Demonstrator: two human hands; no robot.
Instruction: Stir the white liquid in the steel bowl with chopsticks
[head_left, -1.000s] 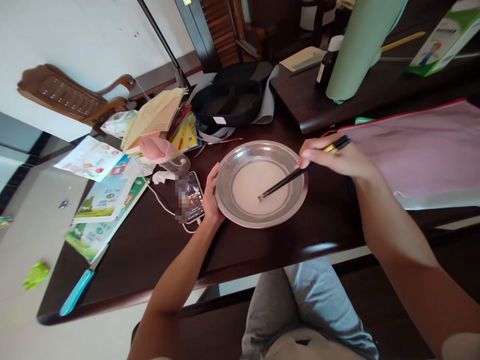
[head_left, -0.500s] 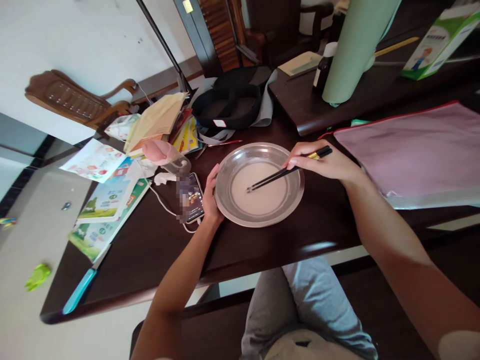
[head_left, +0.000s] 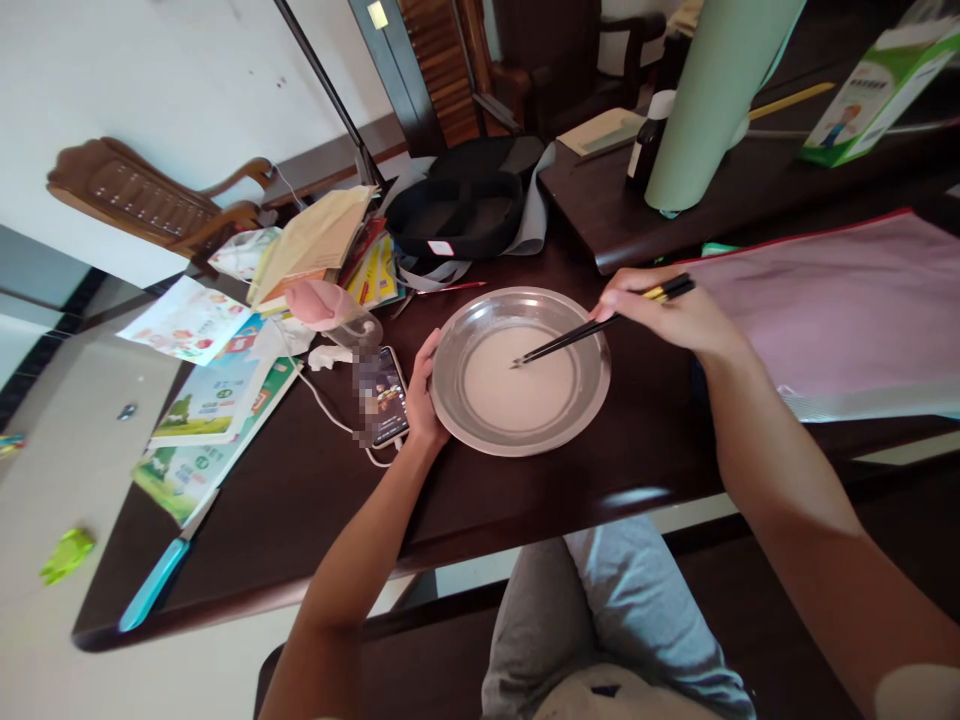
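Observation:
A shallow round metal bowl (head_left: 592,415) rests on the dark table, with a pale, milky liquid (head_left: 517,395) in its bottom. My left hand (head_left: 425,390) grips the bowl's left rim, its fingers partly hidden behind the wall. In my right hand (head_left: 660,310), beyond the right rim, is a pair of black chopsticks (head_left: 566,338) with gold bands. They slant down to the left across the bowl, and their tips are over the middle of the liquid; whether they touch it I cannot tell.
Left of the bowl lies a phone (head_left: 388,395) with a cable. A knife with a blue handle (head_left: 155,585) lies near the table's left corner beside booklets (head_left: 202,400). Behind are an open black case (head_left: 454,215) and a green bottle (head_left: 720,110). At right lies a pink zip pouch (head_left: 840,310).
My right hand has moved right and slightly up, drawing the chopstick tips toward the right and a little up in the bowl. My left hand and the bowl stay nearly still.

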